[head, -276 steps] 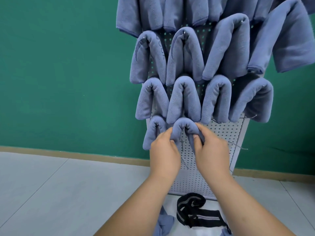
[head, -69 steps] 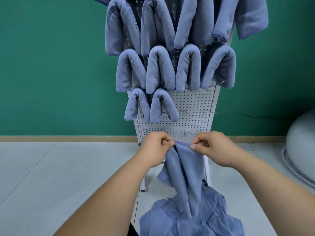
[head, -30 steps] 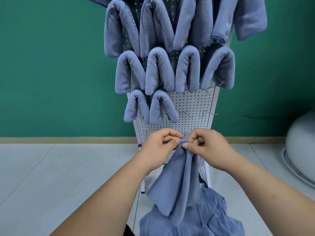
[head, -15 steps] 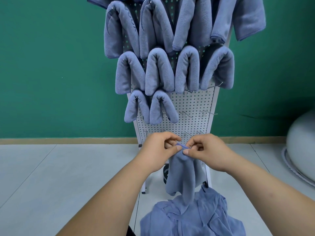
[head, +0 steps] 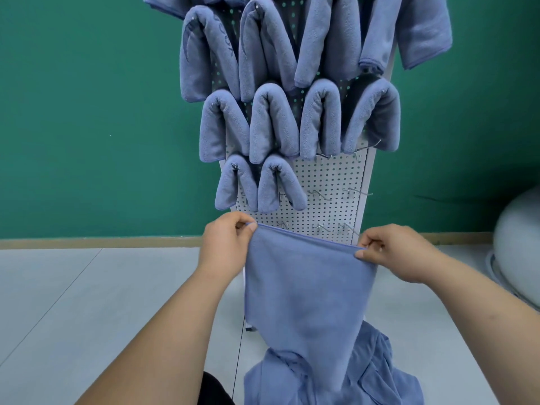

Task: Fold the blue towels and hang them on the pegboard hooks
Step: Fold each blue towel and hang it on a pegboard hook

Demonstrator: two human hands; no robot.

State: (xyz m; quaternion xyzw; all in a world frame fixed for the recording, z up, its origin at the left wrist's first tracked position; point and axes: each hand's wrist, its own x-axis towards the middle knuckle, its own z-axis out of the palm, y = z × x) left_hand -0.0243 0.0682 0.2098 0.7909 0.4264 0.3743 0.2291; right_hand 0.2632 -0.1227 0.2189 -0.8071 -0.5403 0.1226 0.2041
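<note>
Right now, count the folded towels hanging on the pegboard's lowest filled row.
2: left towel and right towel, side by side at the row's left end; none seems hidden.

**Ten towels counted on the board, one in the hands**

We count one white perforated metal pegboard. Folded blue plush towels hang on it: two in the lowest row, four in the next and, as far as we can tell, four above that. Parts of others are cut off at the top. At least five bare wire hooks show. One flat blue cloth towel is pinched by two hands, the left hand and the right hand. One heap of blue towels lies below, and we cannot count the towels in it.
</note>
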